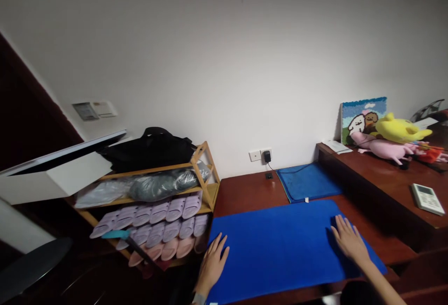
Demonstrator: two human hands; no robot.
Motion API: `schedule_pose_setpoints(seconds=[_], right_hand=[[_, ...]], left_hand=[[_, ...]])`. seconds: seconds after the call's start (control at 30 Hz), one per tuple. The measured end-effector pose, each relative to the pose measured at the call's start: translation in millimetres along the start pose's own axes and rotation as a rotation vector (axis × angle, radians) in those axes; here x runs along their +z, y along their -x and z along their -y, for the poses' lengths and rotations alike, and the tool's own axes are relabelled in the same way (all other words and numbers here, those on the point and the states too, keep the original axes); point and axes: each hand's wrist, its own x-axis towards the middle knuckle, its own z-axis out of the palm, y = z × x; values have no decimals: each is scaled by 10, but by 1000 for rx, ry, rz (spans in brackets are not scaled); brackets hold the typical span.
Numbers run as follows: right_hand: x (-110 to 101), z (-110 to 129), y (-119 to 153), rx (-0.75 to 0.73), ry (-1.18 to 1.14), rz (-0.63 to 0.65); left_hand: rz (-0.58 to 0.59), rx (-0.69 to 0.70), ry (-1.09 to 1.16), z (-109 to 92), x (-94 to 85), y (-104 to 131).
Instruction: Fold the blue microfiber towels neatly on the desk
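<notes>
A bright blue mat (280,249) lies spread on the reddish-brown wooden desk (245,195). My left hand (212,264) rests on the mat's left edge, fingers apart and holding nothing. Near the right edge of the same mat, my right hand (350,243) lies with its fingers spread, also holding nothing. Behind the mat, close to the wall, is a darker blue folded cloth or pad (308,183) with a black cable across it.
At the left stands a wooden rack (206,190) with lilac slippers (159,211), pink slippers and a black bag (150,150). On the raised surface at the right are plush toys (395,128), a dog picture (366,118) and a white remote (427,198). A plug (267,156) sits in the wall.
</notes>
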Motion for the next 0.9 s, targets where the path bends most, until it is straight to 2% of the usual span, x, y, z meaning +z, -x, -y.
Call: schedule_pose_setpoints(seconds=[0.07, 0.2, 0.27, 0.33, 0.4, 0.47, 0.53, 0.77, 0.83, 0.9], right_hand=[[-39, 535, -53, -100, -34, 53], [-101, 1866, -120, -382, -205, 188], [-70, 2414, -142, -482, -256, 257], [-2, 2751, -177, -542, -274, 326], [76, 2841, -242, -569, -268, 365], [131, 2690, -342, -557, -247, 358], [151, 2334, -469, -497, -216, 325], [102, 398, -895, -154, -43, 242], [97, -17, -974, -69, 6, 247], [96, -271, -1029, -25, 30, 251]], left_hand=[[-29, -18, -21, 41, -11, -126], [-19, -58, -104, 29, 18, -524], [1, -74, -130, 16, 76, -724], [38, -87, -147, 33, 156, -870], [66, -99, -162, 82, 240, -945], [67, -103, -177, 143, 310, -960], [57, -103, -189, 188, 353, -944], [70, -103, -212, 212, 352, -942], [108, -101, -224, 244, 330, -954], [136, -91, -225, 287, 299, -952]])
